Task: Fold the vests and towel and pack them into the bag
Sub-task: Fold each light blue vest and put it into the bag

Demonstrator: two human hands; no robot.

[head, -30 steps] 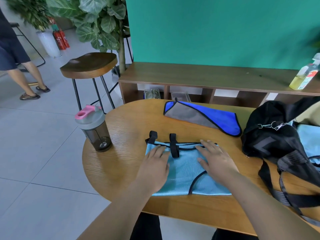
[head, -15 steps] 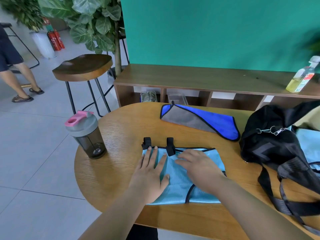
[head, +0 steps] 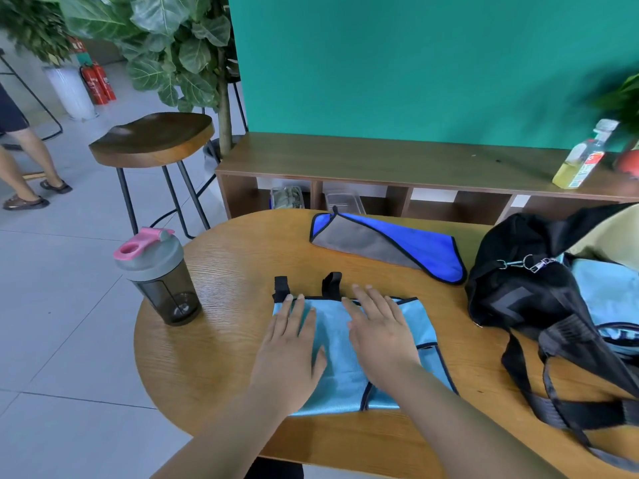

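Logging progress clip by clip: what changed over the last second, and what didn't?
The right hand slid leftward across the folded light blue vest, from its right part to the middle, beside the left hand. Both hands lie flat; no grip taken or released. The left hand, blue-and-grey cloth, black bag and shaker bottle stayed put.

teal wall (head: 415, 63) behind, grey tile floor (head: 52, 305) on the left. low wood shelf (head: 380, 160) runs along the wall, open cubbies below, bottle (head: 584, 157) of yellow liquid near its right end. dark wood stool (head: 152, 138) on black metal legs beside a big-leaf plant (head: 173, 39). two red extinguishers (head: 98, 83) next to a white planter (head: 72, 91), far left. rounded wood table (head: 224, 340) up front. light even, soft.
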